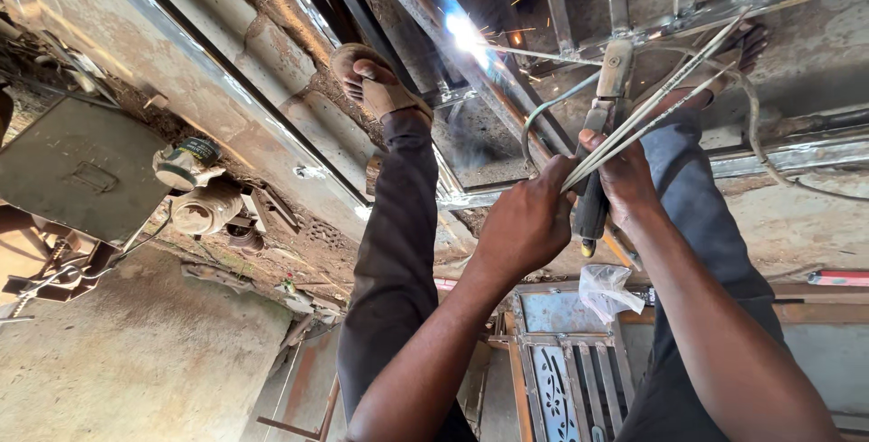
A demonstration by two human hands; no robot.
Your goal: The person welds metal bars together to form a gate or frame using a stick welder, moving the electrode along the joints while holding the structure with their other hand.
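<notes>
Item one: the person's right hand (625, 180) is clenching its grip around the dark handle of a metal electrode holder (602, 130), which is pointing up the frame toward a grey steel bar frame (561, 35) lying on the ground. A thin welding rod (534, 51) is running from the holder's head to a bright white arc (466, 35) that is burning on one long bar of that frame, with a few sparks flying just beside it.

Item two: the left hand (529, 220) is closing its grip on a bundle of thin pale spare rods (661, 103), which is slanting up and to the right across the holder and the right hand. The two hands are touching.

Item three: a grey cable (543, 112) is looping from the holder toward the frame.

Item four: both legs in dark trousers are stretching forward; the left foot in a tan sandal (371, 76) is resting beside the frame's long bar, the other foot is lying by the far rail.

Item five, packaging: a crumpled clear plastic bag (605, 288) is lying below the hands, touching a blue-grey metal panel with decorative grille work (566, 379). A small round canister with a dark green band (188, 161) is sitting on dirt at the left, near a flat olive-green metal box (77, 171).
</notes>
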